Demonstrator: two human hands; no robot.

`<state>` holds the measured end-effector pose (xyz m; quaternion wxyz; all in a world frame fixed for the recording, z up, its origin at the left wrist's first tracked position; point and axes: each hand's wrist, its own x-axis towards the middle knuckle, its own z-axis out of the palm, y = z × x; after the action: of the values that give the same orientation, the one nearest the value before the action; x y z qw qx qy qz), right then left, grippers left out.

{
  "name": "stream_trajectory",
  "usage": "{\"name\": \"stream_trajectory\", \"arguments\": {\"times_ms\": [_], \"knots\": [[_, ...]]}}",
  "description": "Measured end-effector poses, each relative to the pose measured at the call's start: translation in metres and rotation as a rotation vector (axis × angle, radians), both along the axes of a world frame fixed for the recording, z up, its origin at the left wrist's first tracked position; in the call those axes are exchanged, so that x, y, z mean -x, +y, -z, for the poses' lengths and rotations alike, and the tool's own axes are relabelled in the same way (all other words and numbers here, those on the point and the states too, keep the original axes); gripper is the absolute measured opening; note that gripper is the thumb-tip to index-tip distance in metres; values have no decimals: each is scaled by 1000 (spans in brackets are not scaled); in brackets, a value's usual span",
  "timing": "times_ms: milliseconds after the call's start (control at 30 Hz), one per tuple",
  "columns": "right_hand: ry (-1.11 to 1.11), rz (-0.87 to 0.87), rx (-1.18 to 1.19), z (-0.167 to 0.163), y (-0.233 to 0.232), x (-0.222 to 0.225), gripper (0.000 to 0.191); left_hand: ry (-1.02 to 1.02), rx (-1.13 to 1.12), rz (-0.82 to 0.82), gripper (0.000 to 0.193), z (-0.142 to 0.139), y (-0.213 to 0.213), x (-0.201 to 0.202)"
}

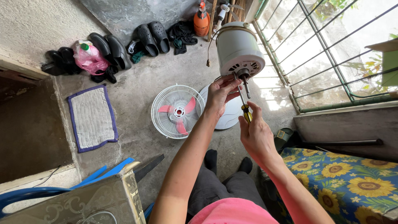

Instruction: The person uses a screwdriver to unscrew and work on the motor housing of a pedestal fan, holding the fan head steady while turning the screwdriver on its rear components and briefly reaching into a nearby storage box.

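A white fan motor housing point(237, 49) stands upright before me, its front face and metal shaft point(245, 85) turned toward me. My left hand point(219, 93) rests its fingers on the lower front of the housing beside the shaft. My right hand point(255, 132) grips a screwdriver point(244, 105) with a yellow-and-black handle. Its thin blade points up to the housing's front face. On the concrete floor below lies a white fan grille point(177, 111) with red blades inside.
A round white fan base point(230, 114) lies by the grille. Black shoes point(151, 37), a pink bag point(89, 58) and an orange bottle point(202, 20) line the far wall. A grey mat point(92, 118) lies left, a sunflower cloth point(344, 182) right, a barred window point(327, 49) beyond.
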<state>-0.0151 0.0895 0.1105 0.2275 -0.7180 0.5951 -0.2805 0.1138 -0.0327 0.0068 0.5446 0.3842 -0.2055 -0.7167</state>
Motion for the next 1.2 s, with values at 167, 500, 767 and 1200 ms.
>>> {"name": "stream_trajectory", "arguments": {"times_ms": [167, 500, 767, 1200], "knots": [[-496, 208, -469, 8, -4, 0, 38, 21, 11, -2, 24, -2, 3, -2], [-607, 159, -460, 3, -3, 4, 44, 36, -1, -10, 22, 4, -2, -2], [43, 73, -217, 8, -4, -1, 48, 0, -17, -10, 23, 3, -1, -2], [-466, 71, -282, 2, -5, 12, 49, 34, 1, -43, 25, 0, -2, 2]]}}
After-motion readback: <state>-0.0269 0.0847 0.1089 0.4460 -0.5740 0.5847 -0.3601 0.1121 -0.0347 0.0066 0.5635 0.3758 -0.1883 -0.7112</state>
